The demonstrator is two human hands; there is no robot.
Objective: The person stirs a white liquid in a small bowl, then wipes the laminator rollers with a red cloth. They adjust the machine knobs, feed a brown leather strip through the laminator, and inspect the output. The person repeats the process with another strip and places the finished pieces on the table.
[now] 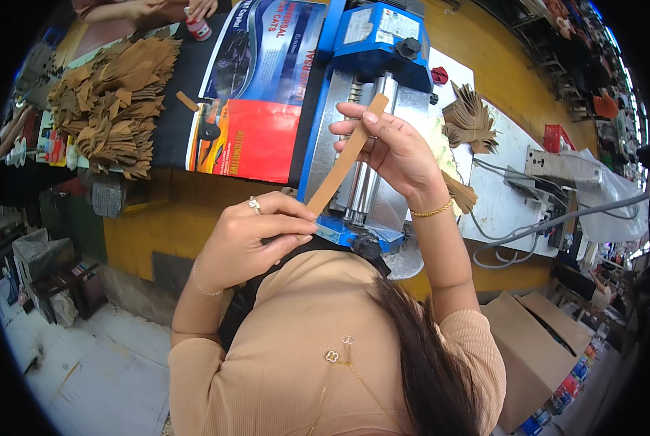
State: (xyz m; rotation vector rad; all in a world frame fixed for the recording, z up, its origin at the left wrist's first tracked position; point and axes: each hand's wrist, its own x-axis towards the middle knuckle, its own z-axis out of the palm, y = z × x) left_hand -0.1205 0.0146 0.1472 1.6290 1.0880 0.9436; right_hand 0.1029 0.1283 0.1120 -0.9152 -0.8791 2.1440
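A tan leather strip is stretched slantwise between my two hands, in front of my chest. My left hand pinches its lower, near end between thumb and fingers. Toward the far end, my right hand grips the strip between thumb and fingers, palm turned up. Below the strip stands a blue machine with shiny metal rollers and black knobs; my hands are above it, and the strip hides part of the rollers.
Left of the machine lie printed sheets, one small tan piece and a big pile of tan strips. Bundled strips rest on the white table at right, near a grey cable. Across the table, another person's hands hold a small red-and-white bottle.
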